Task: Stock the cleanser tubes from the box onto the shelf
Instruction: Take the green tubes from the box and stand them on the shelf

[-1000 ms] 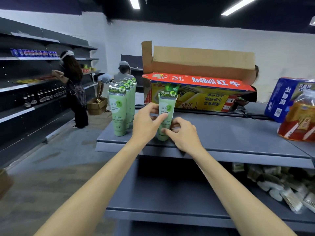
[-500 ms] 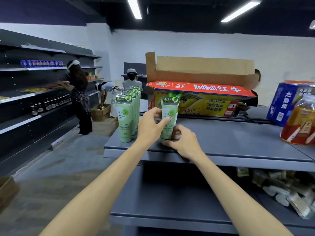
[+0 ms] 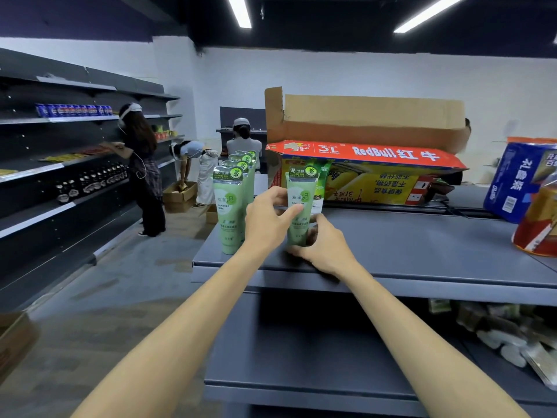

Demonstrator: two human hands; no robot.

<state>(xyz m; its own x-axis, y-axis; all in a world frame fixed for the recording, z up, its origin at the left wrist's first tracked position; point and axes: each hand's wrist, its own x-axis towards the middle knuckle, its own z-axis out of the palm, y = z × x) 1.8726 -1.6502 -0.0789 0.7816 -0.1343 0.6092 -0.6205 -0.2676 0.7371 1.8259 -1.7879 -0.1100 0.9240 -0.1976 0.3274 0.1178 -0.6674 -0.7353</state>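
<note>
Both hands are gripping one tube (image 3: 301, 206) standing near the shelf (image 3: 422, 251) front edge: left hand (image 3: 268, 220) is pinching its middle, right hand (image 3: 324, 245) is curling round its base, apparently steadying it upright. A row (image 3: 230, 206) is standing at the left edge. The box (image 3: 376, 164) is sitting behind.
</note>
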